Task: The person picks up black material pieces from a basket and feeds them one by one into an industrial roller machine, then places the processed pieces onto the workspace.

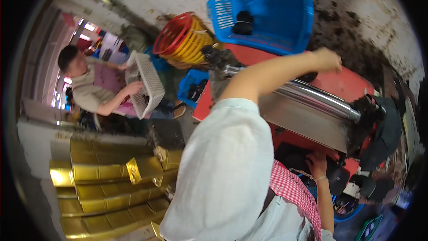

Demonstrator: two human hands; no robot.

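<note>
My left arm, in a pale sleeve, reaches across a machine with shiny metal rollers (312,96). My left hand (327,59) is above the far side of the rollers, over the red machine top (352,85). Its fingers are curled closed, and anything inside them is hidden. Below the rollers slopes a flat metal plate (307,122). At that plate's near edge is my right hand (317,165), fingers stretched out beside black pieces (290,155). Whether it touches them is hard to see.
A blue basket (263,47) with black bundles stands beyond the machine. Stacked red and yellow baskets (183,35) are left of it. Another person (96,85) carries a pale crate (149,85). Gold boxes (107,192) are stacked at lower left; dark items (370,187) lie at right.
</note>
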